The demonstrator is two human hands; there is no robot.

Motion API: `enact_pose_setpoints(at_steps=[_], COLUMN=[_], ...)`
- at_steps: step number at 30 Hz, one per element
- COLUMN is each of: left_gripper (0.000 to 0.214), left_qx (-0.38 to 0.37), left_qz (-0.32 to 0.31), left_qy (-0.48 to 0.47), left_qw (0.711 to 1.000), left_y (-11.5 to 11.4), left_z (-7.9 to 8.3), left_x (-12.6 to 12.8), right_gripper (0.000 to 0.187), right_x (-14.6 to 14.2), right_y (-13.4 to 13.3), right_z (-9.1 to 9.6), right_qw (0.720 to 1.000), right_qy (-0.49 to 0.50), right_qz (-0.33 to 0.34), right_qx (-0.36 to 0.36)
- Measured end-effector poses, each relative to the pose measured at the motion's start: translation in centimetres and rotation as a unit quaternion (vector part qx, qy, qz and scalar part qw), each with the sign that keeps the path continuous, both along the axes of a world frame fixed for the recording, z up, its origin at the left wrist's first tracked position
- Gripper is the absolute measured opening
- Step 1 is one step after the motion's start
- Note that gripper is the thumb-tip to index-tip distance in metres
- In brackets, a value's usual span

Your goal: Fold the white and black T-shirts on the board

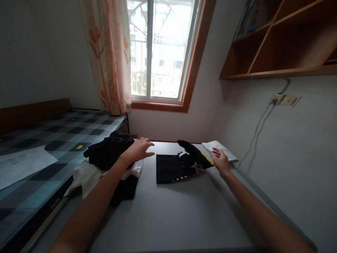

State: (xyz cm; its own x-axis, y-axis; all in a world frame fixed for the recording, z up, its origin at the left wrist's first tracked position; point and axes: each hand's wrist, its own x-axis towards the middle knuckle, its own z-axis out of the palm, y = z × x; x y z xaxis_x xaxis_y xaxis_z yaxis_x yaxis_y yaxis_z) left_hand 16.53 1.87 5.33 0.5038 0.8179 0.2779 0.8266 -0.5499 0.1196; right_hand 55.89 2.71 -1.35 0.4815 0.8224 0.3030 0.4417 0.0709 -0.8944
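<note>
My left hand (139,150) hovers over the table just left of a black garment (168,169), thumb and fingers apart with nothing between them. That garment has white marks and a yellow edge; its left part lies flat, while its right part is raised and bent over. At its right end my right hand (220,161) is closed on the yellow-edged cloth, though the grip itself is partly hidden. Behind the right hand lies a folded white cloth (228,153). Beneath and beside my left forearm is a heap of black clothes (110,149) with a white garment (88,175) under it.
The light table (184,214) meets the wall on the right. A bed with a checkered mattress (52,130) stands at left, with a paper sheet (25,163) on it. Ahead are a window (168,52) and curtain (113,52). Wooden shelves (273,73) hang above a cabled socket (277,99).
</note>
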Motion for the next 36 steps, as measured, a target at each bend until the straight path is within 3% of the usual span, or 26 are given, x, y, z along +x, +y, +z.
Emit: enact_pose_setpoints(at_steps=[3,6,10,15,19,22,23,25,27,29,32,36], left_gripper=[0.043,0.051,0.049,0.012,0.007,0.028,0.033,0.030,0.020,0.018,0.032,0.060], left_qx=[-0.074,-0.090,-0.040,-0.047,-0.046,-0.010,-0.002,0.011,0.016,-0.007,-0.063,-0.111], left_qz=[-0.112,-0.212,-0.217,-0.157,-0.008,0.076,0.081,0.084,0.065,-0.021,-0.170,-0.160], left_qy=[0.009,0.020,0.046,0.076,0.020,-0.054,-0.066,-0.077,-0.093,-0.113,-0.155,-0.231], left_qw=[0.991,0.973,0.974,0.984,0.999,0.996,0.995,0.993,0.993,0.993,0.971,0.953], left_y=[-0.3,-1.1,-1.8,-0.8,0.5,0.9,0.9,0.7,0.2,-0.4,-1.5,-2.0], left_z=[-3.2,-6.6,-9.2,-8.1,-6.1,-4.8,-4.4,-3.8,-3.3,-3.2,-3.6,-4.9], left_x=[3.5,6.6,8.3,7.3,4.6,2.9,2.6,2.7,3.5,4.8,6.5,7.3], right_gripper=[0.032,0.028,0.027,0.037,0.025,0.024,0.024,0.022,0.018,0.014,0.010,0.014], right_x=[0.5,-1.5,-4.5,-6.1,-6.6,-7.4,-7.8,-8.6,-9.6,-10.7,-11.9,-12.2], right_y=[-0.8,-1.8,-2.0,-1.2,-0.7,-0.1,0.2,0.9,1.5,1.8,1.4,0.5], right_z=[-1.7,-3.0,-3.8,-3.2,-1.9,-0.6,-0.1,0.9,1.9,2.9,4.3,5.9], right_qw=[0.980,0.933,0.849,0.773,0.743,0.750,0.767,0.830,0.903,0.934,0.895,0.846], right_qy=[-0.189,-0.319,-0.450,-0.549,-0.595,-0.599,-0.580,-0.480,-0.286,-0.041,0.245,0.416], right_qz=[0.051,0.156,0.263,0.317,0.301,0.258,0.245,0.245,0.275,0.306,0.329,0.316], right_qx=[0.018,0.056,0.087,0.008,-0.047,-0.109,-0.124,-0.146,-0.165,-0.181,-0.172,-0.103])
